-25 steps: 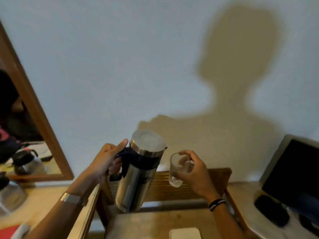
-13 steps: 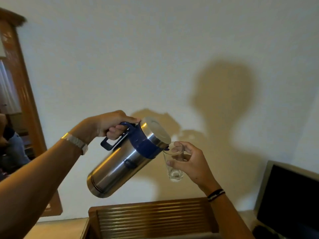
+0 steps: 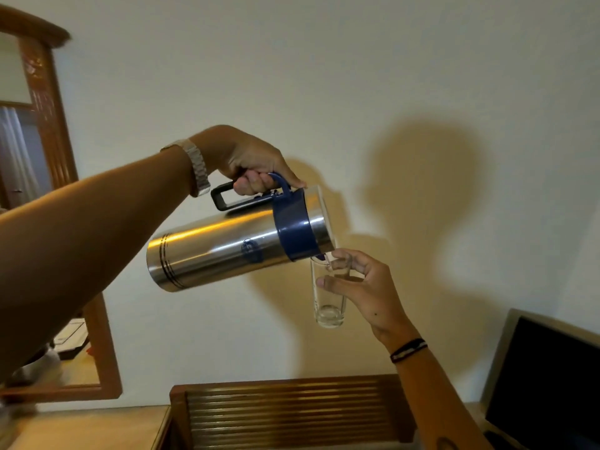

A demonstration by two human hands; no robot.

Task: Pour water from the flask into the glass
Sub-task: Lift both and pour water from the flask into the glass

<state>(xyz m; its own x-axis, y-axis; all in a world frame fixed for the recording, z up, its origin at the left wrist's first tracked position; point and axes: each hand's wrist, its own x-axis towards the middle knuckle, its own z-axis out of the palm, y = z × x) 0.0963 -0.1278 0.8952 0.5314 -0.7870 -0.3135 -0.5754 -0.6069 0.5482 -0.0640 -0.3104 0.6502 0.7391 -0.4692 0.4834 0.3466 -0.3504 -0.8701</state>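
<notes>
Flask [image 3: 227,251] tipped in left hand [image 3: 246,164] grip, spout at glass [image 3: 328,297] rim, right hand [image 3: 367,290] pinching glass.

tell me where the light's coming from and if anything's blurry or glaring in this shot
Head view: light comes from behind the person, throwing hard shadows of head, flask and hands onto the wall; a warm glare streak runs along the flask's steel body; the bottom-left corner by the mirror is smeared with blur; the glass stays fairly sharp.
</notes>
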